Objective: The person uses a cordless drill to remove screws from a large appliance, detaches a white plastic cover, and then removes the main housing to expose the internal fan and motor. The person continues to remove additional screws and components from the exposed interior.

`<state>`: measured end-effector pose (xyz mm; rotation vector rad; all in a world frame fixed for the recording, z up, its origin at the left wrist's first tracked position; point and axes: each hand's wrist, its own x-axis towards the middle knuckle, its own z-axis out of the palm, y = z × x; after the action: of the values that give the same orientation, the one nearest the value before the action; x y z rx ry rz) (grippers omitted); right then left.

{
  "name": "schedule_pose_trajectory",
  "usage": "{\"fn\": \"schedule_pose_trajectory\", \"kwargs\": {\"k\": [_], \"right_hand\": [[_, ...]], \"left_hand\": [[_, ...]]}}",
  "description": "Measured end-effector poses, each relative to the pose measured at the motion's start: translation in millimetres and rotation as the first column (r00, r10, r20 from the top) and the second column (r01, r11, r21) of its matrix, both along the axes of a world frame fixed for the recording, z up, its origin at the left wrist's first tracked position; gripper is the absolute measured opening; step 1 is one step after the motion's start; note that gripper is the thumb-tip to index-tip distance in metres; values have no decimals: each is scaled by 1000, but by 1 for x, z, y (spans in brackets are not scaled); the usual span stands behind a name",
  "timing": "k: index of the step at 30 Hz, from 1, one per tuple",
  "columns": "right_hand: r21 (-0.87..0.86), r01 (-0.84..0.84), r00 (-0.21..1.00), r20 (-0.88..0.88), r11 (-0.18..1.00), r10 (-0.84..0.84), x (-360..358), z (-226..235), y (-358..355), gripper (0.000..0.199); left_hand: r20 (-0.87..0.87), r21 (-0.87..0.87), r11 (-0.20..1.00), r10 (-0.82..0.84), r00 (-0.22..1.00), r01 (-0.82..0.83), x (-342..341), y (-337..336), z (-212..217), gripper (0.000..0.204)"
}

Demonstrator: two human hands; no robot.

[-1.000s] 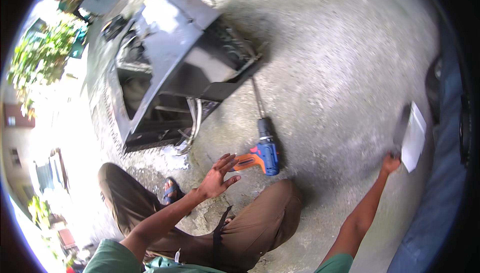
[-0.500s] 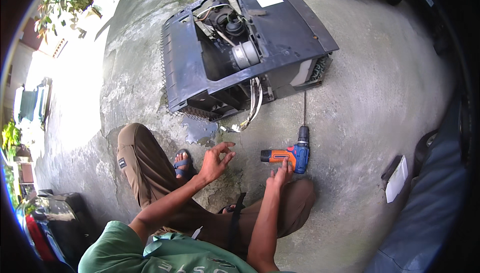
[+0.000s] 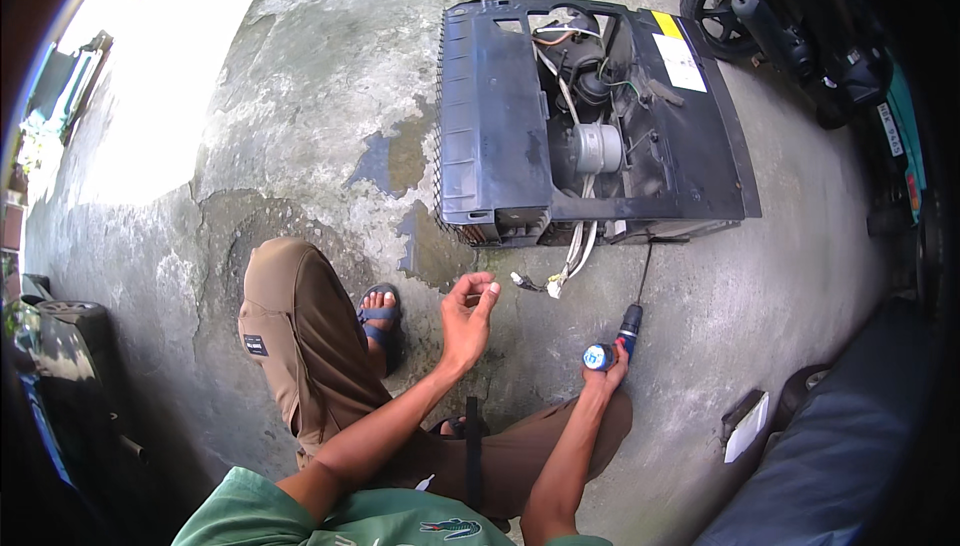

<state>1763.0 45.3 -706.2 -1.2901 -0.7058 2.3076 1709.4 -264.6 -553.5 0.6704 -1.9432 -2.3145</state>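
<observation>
My right hand [image 3: 605, 376] is wrapped around the grip of a blue and orange cordless drill [image 3: 628, 330], beside my right knee. A long thin bit [image 3: 646, 271] runs from its chuck to the lower front edge of a dark air conditioner unit [image 3: 497, 126]. My left hand [image 3: 468, 321] hovers over the floor with loosely curled fingers, the thumb a little apart, nothing visible in it. Just right of it, white connectors and cables [image 3: 578, 251] hang from the unit. Through the cut-out on top show a silver motor [image 3: 598, 148], a black compressor [image 3: 590, 86] and wires.
A motorcycle [image 3: 790, 36] stands at the far right. A white, card-like object [image 3: 748, 428] lies at the right near a dark blue cover [image 3: 820, 446]. Worn concrete floor [image 3: 320, 136] with wet patches lies left of the unit.
My right hand has taken hold of the drill and turned it, so its bit tip is at the unit's front edge. My left fingers have curled in more. The view has shifted, with the unit farther right.
</observation>
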Motion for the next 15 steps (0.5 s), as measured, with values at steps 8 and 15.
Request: {"fn": "schedule_pose_trajectory", "kwargs": {"k": [8, 15], "right_hand": [[286, 150, 984, 54, 947, -172, 43, 97, -18, 7], [845, 77, 980, -161, 529, 114, 120, 241, -17, 39]], "left_hand": [[93, 63, 998, -22, 995, 16, -13, 33, -19, 17], [14, 119, 993, 10, 1000, -11, -33, 66, -24, 25]]}}
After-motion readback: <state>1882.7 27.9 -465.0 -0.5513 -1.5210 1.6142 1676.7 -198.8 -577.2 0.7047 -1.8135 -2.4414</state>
